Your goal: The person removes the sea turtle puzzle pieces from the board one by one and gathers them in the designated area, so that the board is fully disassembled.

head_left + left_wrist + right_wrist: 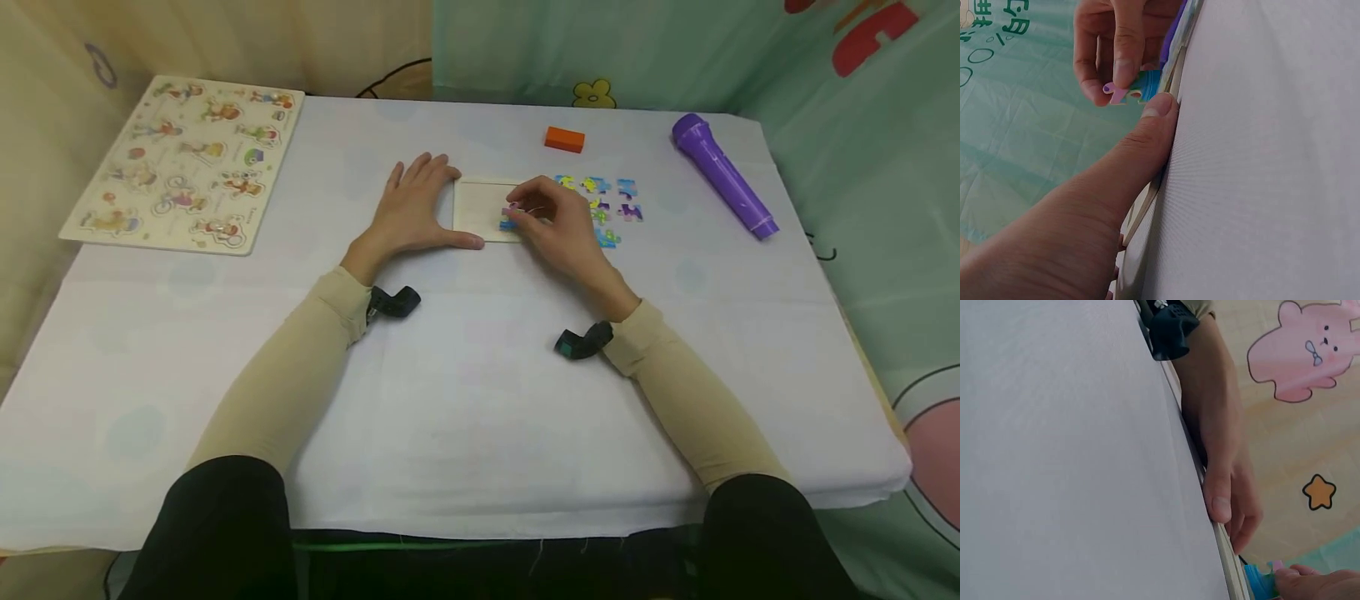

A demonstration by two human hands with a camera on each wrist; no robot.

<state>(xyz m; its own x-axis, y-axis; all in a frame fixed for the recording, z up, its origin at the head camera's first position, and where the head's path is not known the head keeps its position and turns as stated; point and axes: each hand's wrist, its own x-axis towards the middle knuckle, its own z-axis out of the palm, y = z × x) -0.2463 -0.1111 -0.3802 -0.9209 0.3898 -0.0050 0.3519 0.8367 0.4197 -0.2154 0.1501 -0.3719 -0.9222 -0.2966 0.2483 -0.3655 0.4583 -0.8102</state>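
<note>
A small pale wooden puzzle board (478,207) lies flat near the middle of the table. My left hand (411,208) rests at its left side, fingers spread, with the thumb straight along the near edge. Over the board's right part, my right hand (564,227) pinches a jigsaw piece (508,223) between thumb and fingers. Pink and blue colours show on this piece in the left wrist view, where it stands tilted at the board, close to the left thumb (1159,105). Several loose jigsaw pieces (630,212) lie just right of the board, some partly hidden behind the right hand.
A large wooden picture puzzle (183,167) lies at the back left of the white-covered table (480,400). Behind the loose pieces sits an orange block (564,139). A purple cylinder with a wider end (726,177) lies at the back right. Curtains (615,50) hang behind.
</note>
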